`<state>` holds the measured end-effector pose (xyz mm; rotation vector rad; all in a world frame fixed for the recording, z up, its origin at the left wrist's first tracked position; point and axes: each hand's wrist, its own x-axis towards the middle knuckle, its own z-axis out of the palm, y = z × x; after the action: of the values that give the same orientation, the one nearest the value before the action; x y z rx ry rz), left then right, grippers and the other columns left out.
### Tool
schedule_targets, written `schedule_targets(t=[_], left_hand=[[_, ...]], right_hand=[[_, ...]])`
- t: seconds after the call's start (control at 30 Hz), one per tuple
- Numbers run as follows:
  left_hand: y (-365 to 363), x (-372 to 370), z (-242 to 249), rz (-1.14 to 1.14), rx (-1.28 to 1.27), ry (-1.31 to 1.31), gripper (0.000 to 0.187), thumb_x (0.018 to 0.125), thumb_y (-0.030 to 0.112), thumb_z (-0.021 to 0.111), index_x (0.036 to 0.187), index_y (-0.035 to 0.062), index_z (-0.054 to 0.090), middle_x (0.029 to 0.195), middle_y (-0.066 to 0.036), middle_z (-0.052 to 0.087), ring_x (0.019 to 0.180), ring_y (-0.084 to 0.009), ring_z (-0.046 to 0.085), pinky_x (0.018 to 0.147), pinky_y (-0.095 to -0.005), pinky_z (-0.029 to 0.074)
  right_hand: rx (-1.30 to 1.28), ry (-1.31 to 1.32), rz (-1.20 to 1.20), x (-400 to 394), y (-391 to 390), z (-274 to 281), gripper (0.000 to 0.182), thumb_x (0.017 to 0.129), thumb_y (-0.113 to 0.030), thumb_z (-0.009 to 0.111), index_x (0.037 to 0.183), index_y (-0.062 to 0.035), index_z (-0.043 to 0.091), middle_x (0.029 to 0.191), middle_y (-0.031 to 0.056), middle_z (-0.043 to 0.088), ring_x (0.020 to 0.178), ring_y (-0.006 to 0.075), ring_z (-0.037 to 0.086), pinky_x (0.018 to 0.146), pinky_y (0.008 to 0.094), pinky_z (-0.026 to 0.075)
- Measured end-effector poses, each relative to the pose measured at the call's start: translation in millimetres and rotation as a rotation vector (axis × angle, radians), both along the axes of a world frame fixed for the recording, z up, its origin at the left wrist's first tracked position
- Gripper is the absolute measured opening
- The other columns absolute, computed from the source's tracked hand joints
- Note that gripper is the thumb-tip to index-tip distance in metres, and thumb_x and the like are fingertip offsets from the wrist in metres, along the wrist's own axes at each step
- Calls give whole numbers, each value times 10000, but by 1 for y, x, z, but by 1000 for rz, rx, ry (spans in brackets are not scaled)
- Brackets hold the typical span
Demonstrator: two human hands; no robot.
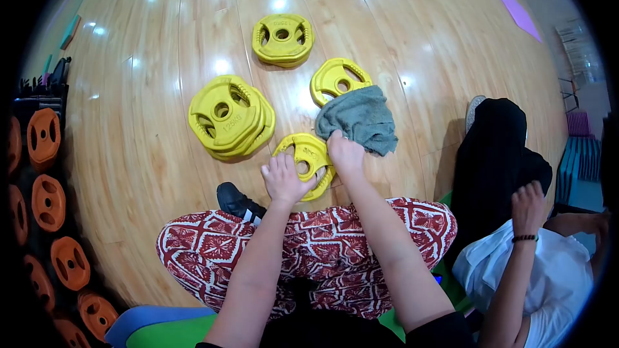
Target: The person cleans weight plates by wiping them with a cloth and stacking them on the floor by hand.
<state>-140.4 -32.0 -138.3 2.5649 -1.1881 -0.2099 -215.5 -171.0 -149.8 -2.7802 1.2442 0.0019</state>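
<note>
A yellow weight plate (307, 147) is between my two hands, close in front of my legs. My left hand (287, 179) grips its left and lower rim, the thumb lying across the near side. At the plate's right edge my right hand (346, 153) is closed on the lower left edge of a grey-green towel (360, 118). The bunched towel partly covers another yellow plate (336, 77) just beyond. To the left is a stack of yellow plates (219, 130), the top one marked 1.25KG. Farther off sits a smaller yellow stack (282, 48).
Orange weight plates (48, 203) fill a dark rack along the left. A person in a white top (554, 283) and black trousers sits close on my right, a hand (529, 206) raised. Green and blue mats (161, 328) lie beneath me on the wooden floor (148, 187).
</note>
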Motion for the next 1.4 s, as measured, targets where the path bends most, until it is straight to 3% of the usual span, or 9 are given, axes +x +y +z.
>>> schedule_targets(t=[0.13,0.37,0.63,0.77,0.8,1.13,1.23,1.33,1.4], left_hand=[[0,0,-1,4,23,12,701,547,532,630,1013,38,456,1021,-112,455,965,-266,400,801,-430,295],[-1,0,-3,-21,5,-64,659,531,488,657,968,41,451,980,-100,438,961,-262,395,806,-423,296],[-1,0,1,-12,-45,-56,676,534,508,646,991,44,464,967,-100,455,937,-259,412,780,-424,308],[-1,3,4,-2,66,45,700,546,539,636,1010,43,465,995,-99,462,947,-253,408,782,-415,303],[0,2,2,-3,-47,-11,693,545,549,634,993,48,463,999,-101,463,951,-250,404,785,-412,297],[0,2,3,-4,36,76,699,537,541,642,995,44,459,1042,-111,460,983,-251,389,823,-417,275],[0,3,2,-31,-3,-109,784,551,604,615,1078,40,472,973,-72,473,926,-211,412,763,-380,294],[0,3,5,-24,3,-105,771,559,604,606,1070,41,475,975,-72,475,930,-212,412,768,-385,295],[0,4,6,-11,80,49,668,540,530,644,975,54,470,1069,-114,455,1008,-243,377,826,-412,276]], right_hand=[[-42,-83,-66,6,2,3,133,789,-153,436,712,-64,497,528,115,586,464,266,598,428,387,479],[24,53,-186,-9,25,8,136,778,-159,438,725,-53,505,596,131,612,512,261,614,445,366,487],[-34,107,-69,-4,21,6,105,781,-148,432,722,-79,483,568,92,607,513,225,619,430,338,481],[-92,55,45,13,9,-3,112,783,-153,436,704,-86,479,544,94,598,471,224,605,404,337,474],[-63,36,28,14,8,1,131,790,-163,432,697,-84,480,540,102,595,468,232,603,408,346,475],[-21,70,-125,0,20,3,194,795,-213,440,703,-63,522,547,114,599,492,253,609,437,375,483],[4,98,-78,-12,26,14,175,781,-190,441,738,-52,540,562,111,606,509,244,616,451,361,488],[25,152,-85,-14,28,10,160,778,-181,438,726,-62,532,562,111,604,502,236,614,448,358,487],[-53,92,-92,-7,27,5,149,778,-175,436,697,-77,514,545,106,598,484,234,609,434,356,483]])
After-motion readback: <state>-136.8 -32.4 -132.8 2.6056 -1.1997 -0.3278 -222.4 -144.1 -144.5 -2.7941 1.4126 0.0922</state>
